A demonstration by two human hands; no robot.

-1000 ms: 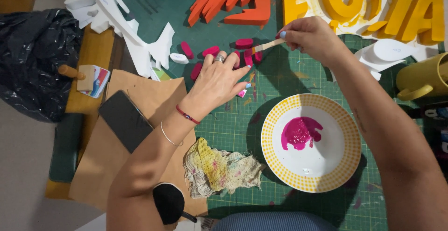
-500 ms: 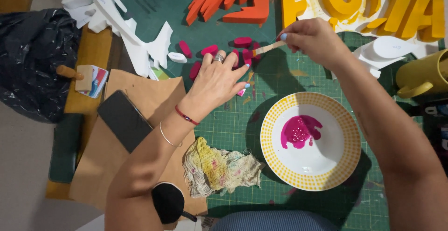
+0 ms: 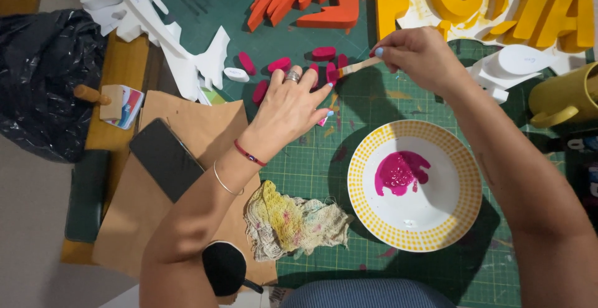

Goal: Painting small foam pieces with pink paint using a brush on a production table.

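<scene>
— What is the right hand [image 3: 418,54] doing?
— Its fingers are pinched together on a paintbrush [image 3: 352,68]. The bristle end points left and meets a pink piece [image 3: 330,74] lying just past the left hand's fingertips.

— And the left hand [image 3: 288,108]?
— It lies palm down on the green cutting mat [image 3: 311,165] with the fingers spread apart, pressing on the pink pieces; it grips nothing. More pink ovals [image 3: 278,64] lie just beyond those fingertips, along with one white oval [image 3: 236,74].

— Any containers?
— A white plate with a yellow checked rim [image 3: 367,217] sits on the mat, below the right hand's fingers. It holds a puddle of pink paint [image 3: 399,172] near its middle. A yellow mug [image 3: 564,99] stands at the right edge; what is inside I cannot tell.

— What else lies around?
— A stained rag [image 3: 293,221] below the left wrist, a dark phone [image 3: 167,158] on brown cardboard [image 3: 205,121] to its left, orange letters [image 3: 311,0] and yellow letters [image 3: 492,3] above the fingers.
</scene>
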